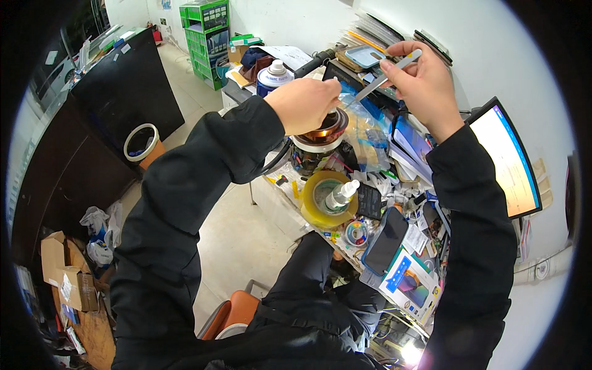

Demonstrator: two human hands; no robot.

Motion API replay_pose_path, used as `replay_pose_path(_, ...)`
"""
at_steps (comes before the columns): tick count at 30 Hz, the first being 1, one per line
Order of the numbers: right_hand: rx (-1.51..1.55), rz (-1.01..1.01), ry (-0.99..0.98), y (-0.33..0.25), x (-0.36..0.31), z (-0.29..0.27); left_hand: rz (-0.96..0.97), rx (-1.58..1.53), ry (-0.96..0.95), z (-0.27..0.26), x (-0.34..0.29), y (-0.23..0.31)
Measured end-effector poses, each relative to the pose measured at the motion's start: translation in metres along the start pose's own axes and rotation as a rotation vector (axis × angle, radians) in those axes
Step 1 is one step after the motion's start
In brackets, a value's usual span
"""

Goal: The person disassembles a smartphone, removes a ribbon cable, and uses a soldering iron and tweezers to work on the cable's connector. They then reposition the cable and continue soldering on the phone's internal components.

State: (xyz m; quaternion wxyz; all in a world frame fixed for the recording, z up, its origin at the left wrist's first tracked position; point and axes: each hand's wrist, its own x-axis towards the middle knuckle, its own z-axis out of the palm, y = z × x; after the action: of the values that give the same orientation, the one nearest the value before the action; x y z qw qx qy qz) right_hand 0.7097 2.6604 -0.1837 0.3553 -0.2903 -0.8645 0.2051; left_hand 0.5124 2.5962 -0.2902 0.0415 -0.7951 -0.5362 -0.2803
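Note:
My right hand (427, 86) grips a pair of tweezers (387, 76), its fingers closed round the wide end. The tweezers slant down and left, their tips close to my left hand (307, 106). My left hand's fingers are pinched together; what they hold, if anything, is hidden. Just below it, a roll of amber tape (330, 131) sits on top of a round jar (308, 161) filled with small things. Nearer to me, a small white pump bottle (341, 196) stands inside a wide roll of yellowish clear tape (308, 217).
Small parts and papers clutter the desk. A phone (387, 239) lies near a phone box (412, 285) at the front edge. A lit monitor (507, 161) stands right. A spray can (275, 75) is behind my left wrist. A waste bin (150, 154) and green drawers (206, 46) stand left.

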Motion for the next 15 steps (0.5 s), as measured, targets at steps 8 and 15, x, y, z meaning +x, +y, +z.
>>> replay_pose_path(8, -0.2, -0.114, -0.127, -0.003, 0.007, 0.039, -0.512, -0.931, 0.777, 0.016, -0.094, 0.026)
replay_pose_path(15, -0.29, -0.004, -0.404, 0.014, -0.019, 0.077, -1.003, -1.673, 0.469, 0.081, -0.158, 0.05)
